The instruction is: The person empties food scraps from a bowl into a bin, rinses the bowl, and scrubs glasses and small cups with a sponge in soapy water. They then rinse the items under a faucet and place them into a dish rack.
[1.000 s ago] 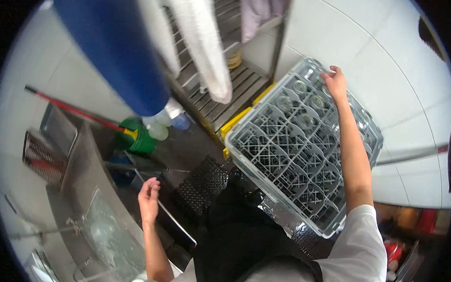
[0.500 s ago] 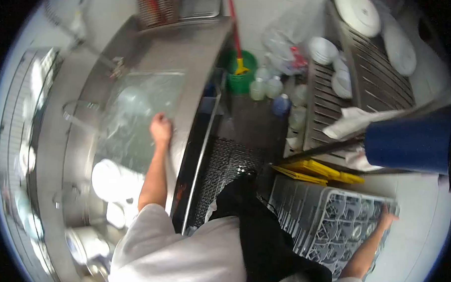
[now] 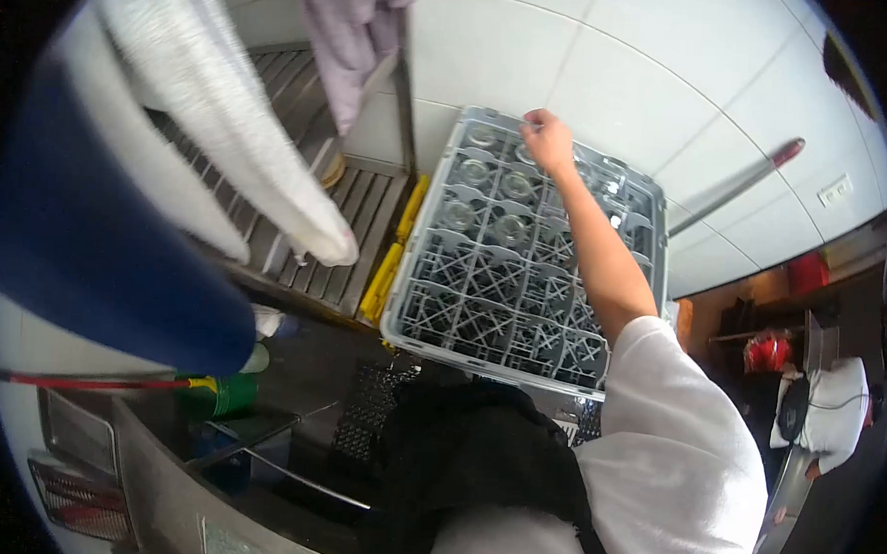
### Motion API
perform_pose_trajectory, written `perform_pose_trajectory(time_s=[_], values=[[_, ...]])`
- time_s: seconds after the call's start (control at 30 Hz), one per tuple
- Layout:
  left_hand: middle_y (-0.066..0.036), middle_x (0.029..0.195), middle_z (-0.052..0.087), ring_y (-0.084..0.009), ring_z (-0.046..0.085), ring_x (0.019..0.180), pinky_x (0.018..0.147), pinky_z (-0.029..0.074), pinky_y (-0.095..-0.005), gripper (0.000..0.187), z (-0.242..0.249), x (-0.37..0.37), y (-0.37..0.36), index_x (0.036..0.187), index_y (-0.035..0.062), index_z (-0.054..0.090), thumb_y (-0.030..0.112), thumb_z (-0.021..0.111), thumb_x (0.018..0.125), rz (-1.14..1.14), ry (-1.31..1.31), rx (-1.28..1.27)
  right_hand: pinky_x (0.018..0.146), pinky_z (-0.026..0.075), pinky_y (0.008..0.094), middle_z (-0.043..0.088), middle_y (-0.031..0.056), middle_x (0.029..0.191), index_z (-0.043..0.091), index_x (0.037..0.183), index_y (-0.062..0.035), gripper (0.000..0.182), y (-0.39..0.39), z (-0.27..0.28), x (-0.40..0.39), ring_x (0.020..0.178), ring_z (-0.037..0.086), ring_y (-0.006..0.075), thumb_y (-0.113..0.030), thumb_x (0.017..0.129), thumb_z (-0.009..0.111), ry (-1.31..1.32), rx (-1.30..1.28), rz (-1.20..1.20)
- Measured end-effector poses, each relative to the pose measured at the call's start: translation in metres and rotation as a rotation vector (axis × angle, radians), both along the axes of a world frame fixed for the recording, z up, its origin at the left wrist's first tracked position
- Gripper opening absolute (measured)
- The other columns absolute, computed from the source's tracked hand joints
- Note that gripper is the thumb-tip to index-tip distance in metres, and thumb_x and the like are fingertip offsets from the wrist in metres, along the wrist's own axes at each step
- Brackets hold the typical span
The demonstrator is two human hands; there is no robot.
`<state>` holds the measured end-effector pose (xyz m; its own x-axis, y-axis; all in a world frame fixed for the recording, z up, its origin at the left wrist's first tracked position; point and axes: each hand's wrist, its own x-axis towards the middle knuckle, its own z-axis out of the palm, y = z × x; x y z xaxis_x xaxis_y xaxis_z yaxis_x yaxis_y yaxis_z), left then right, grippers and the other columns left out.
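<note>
My right hand [image 3: 550, 142] is over the far edge of a grey compartment glass rack [image 3: 393, 309]. Its fingers are curled down toward the rim and the cells there; what they hold, if anything, is hidden. Upturned clear glasses, among them one glass [image 3: 517, 185], fill several cells at the rack's far left part. Nearer cells show only the crossed grid bottom. The rack sits on top of a stack, in front of my black apron [image 3: 476, 464]. My left hand is outside the view.
To the left stands a slatted metal shelf [image 3: 362, 220] with white towels [image 3: 244, 124] over it. A blue, blurred object [image 3: 113, 236] juts in close. Yellow pieces [image 3: 393, 261] line the rack's side. A green bucket [image 3: 229, 395] and steel sink edge [image 3: 164, 453] lie lower left; another person [image 3: 830, 413] is far right.
My view has swung right, from the sink to the rack. My left hand, earlier over the sink water, has left the view. My right hand remains at the rack, its fingers now curled.
</note>
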<state>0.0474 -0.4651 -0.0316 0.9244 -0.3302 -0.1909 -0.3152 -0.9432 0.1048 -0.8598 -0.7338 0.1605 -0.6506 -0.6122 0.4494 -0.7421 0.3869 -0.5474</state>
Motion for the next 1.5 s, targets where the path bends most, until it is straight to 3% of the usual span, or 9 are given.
perform_pose_trajectory(time_s=[0.17, 0.33, 0.43, 0.87, 1.2, 1.23, 1.33, 1.43, 1.5], values=[[-0.013, 0.082, 0.066, -0.0226, 0.058, 0.07, 0.059, 0.048, -0.039, 0.035, 0.016, -0.039, 0.004, 0.101, -0.0014, 0.063, 0.03, 0.054, 0.089, -0.062, -0.025, 0.003, 0.081, 0.051, 0.0396, 0.067, 0.0185, 0.096, 0.063, 0.104, -0.0038, 0.039, 0.086, 0.011, -0.087, 0.092, 0.065, 0.0334, -0.026, 0.073, 0.071, -0.041, 0.159, -0.081], [-0.013, 0.083, 0.066, -0.0229, 0.059, 0.071, 0.06, 0.048, -0.0386, 0.035, 0.03, -0.069, 0.02, 0.102, -0.0011, 0.063, 0.031, 0.054, 0.089, -0.093, -0.032, -0.015, 0.086, 0.05, 0.0424, 0.061, 0.0238, 0.111, 0.047, 0.123, -0.0006, 0.072, 0.06, -0.026, -0.1, 0.102, 0.061, 0.0371, -0.037, 0.069, 0.075, 0.108, 0.61, 0.254], [-0.013, 0.083, 0.066, -0.0231, 0.059, 0.072, 0.06, 0.048, -0.0383, 0.036, 0.032, -0.066, 0.031, 0.102, -0.0008, 0.063, 0.031, 0.054, 0.089, -0.11, -0.043, -0.033, 0.087, 0.05, 0.0452, 0.059, 0.0255, 0.113, 0.04, 0.125, 0.001, 0.08, 0.043, -0.022, -0.096, 0.104, 0.059, 0.0388, -0.042, 0.068, 0.075, 0.059, 0.758, 0.157], [-0.013, 0.086, 0.066, -0.0239, 0.061, 0.075, 0.061, 0.05, -0.0373, 0.036, 0.048, -0.066, 0.034, 0.103, 0.0001, 0.062, 0.032, 0.055, 0.088, -0.178, -0.096, -0.05, 0.084, 0.049, 0.0485, 0.062, 0.029, 0.105, 0.038, 0.122, 0.003, 0.071, 0.071, -0.009, -0.068, 0.1, 0.06, 0.0417, -0.043, 0.076, 0.067, -0.122, 0.439, -0.14], [-0.013, 0.087, 0.067, -0.0245, 0.062, 0.077, 0.062, 0.05, -0.0364, 0.037, 0.05, -0.072, -0.019, 0.104, 0.0008, 0.061, 0.033, 0.056, 0.088, -0.311, -0.162, -0.002, 0.086, 0.05, 0.0466, 0.065, 0.024, 0.1, 0.06, 0.099, 0.0021, 0.04, 0.124, 0.032, -0.115, 0.101, 0.062, 0.0364, -0.031, 0.077, 0.066, -0.049, 0.34, -0.287], [-0.014, 0.087, 0.067, -0.0246, 0.063, 0.077, 0.062, 0.05, -0.0364, 0.037, 0.052, -0.071, -0.022, 0.104, 0.0009, 0.061, 0.034, 0.056, 0.088, -0.316, -0.171, 0.0, 0.075, 0.054, 0.0444, 0.067, 0.0231, 0.092, 0.061, 0.092, 0.005, 0.049, 0.133, 0.012, -0.122, 0.087, 0.067, 0.034, -0.038, 0.072, 0.074, 0.065, 0.384, -0.32], [-0.014, 0.088, 0.067, -0.0248, 0.063, 0.078, 0.063, 0.051, -0.0361, 0.037, 0.053, -0.07, -0.034, 0.105, 0.0011, 0.061, 0.034, 0.056, 0.088, -0.336, -0.185, 0.011, 0.06, 0.056, 0.04, 0.066, 0.021, 0.092, 0.058, 0.097, 0.007, 0.065, 0.142, 0.027, -0.092, 0.07, 0.069, 0.0315, -0.046, 0.065, 0.08, -0.393, 0.801, -0.198], [-0.014, 0.089, 0.067, -0.025, 0.063, 0.078, 0.063, 0.051, -0.0359, 0.037, 0.053, -0.061, -0.046, 0.105, 0.0013, 0.061, 0.034, 0.056, 0.088, -0.36, -0.211, 0.018, 0.043, 0.052, 0.035, 0.063, 0.0259, 0.088, 0.044, 0.109, 0.0149, 0.083, 0.138, 0.008, -0.116, 0.056, 0.064, 0.0295, -0.042, 0.063, 0.084, -0.462, 0.769, -0.098], [-0.014, 0.089, 0.067, -0.0251, 0.064, 0.079, 0.063, 0.051, -0.0357, 0.037, 0.056, -0.061, -0.054, 0.105, 0.0015, 0.061, 0.034, 0.056, 0.088, -0.375, -0.221, 0.025, 0.044, 0.052, 0.0352, 0.063, 0.0257, 0.086, 0.044, 0.109, 0.0149, 0.083, 0.142, 0.005, -0.112, 0.057, 0.064, 0.0289, -0.043, 0.065, 0.082, -0.391, 0.654, -0.181]])
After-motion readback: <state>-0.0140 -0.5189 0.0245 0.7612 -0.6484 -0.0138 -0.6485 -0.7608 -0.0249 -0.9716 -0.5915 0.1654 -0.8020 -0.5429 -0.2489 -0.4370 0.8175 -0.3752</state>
